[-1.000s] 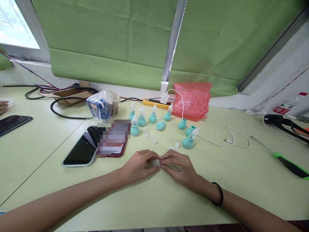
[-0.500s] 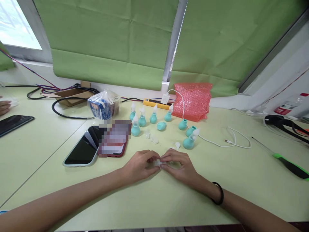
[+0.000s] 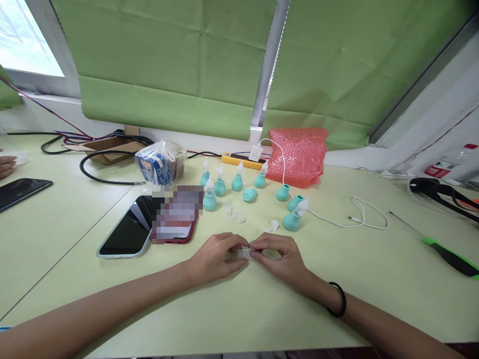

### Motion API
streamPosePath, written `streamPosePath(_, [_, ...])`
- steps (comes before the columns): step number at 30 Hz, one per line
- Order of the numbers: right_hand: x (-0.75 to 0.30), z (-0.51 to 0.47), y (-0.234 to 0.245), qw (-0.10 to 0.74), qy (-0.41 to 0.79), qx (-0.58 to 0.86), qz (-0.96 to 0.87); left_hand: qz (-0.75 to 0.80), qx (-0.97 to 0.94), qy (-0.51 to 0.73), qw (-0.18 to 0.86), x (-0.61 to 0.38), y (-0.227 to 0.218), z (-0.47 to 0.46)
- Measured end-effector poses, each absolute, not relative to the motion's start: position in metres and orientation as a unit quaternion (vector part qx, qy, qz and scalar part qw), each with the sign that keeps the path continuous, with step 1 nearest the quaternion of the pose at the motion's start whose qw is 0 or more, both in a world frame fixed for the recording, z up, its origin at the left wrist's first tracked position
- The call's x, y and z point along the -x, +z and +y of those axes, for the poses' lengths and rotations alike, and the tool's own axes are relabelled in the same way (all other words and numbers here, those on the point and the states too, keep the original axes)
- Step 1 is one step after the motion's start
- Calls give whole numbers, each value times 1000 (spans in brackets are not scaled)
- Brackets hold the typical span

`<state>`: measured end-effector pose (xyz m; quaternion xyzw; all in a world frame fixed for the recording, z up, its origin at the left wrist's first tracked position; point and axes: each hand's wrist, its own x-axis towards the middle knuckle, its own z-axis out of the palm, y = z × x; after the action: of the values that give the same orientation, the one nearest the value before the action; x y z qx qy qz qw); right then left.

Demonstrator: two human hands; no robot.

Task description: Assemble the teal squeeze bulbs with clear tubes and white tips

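Note:
My left hand [image 3: 215, 257] and my right hand [image 3: 279, 257] meet fingertip to fingertip low on the pale green table [image 3: 374, 279]. Both pinch a small clear plastic piece [image 3: 245, 254] between them, fingers closed on it. Just beyond lie several loose clear tips [image 3: 234, 213] and several teal rubber bulbs [image 3: 219, 187], some upright with white tips, one bulb with a tip [image 3: 294, 218] lying near my right hand. A black band sits on my right wrist [image 3: 339, 299].
A phone [image 3: 127, 229] and a dark red case [image 3: 174, 219] lie left of my hands. Behind are a bagged blue box [image 3: 159, 164], a cardboard tray [image 3: 107, 147], a pink bubble-wrap bag [image 3: 297, 154], a yellow power strip [image 3: 239, 158], a white cable [image 3: 355, 214]. A green-handled screwdriver [image 3: 445, 252] lies right. Another person's hand [image 3: 5, 164] shows far left.
My hands stay together on the clear piece; the fingers have shifted slightly on it. Nothing else on the table has moved.

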<state>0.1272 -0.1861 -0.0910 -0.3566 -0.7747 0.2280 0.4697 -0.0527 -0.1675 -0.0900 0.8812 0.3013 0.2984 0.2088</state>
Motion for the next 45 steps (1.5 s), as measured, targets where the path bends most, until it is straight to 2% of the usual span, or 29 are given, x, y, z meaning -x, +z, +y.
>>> streamPosePath(18, [-127, -188, -91, 460, 258, 338, -779, 328, -867, 275, 253, 53, -91, -167])
streamPosePath(40, [-127, -187, -94, 439, 211, 323, -811, 322, -865, 277, 269, 52, -90, -167])
streamPosePath(45, [-128, -186, -95, 437, 159, 301, -832, 317, -870, 274, 261, 53, -91, -166])
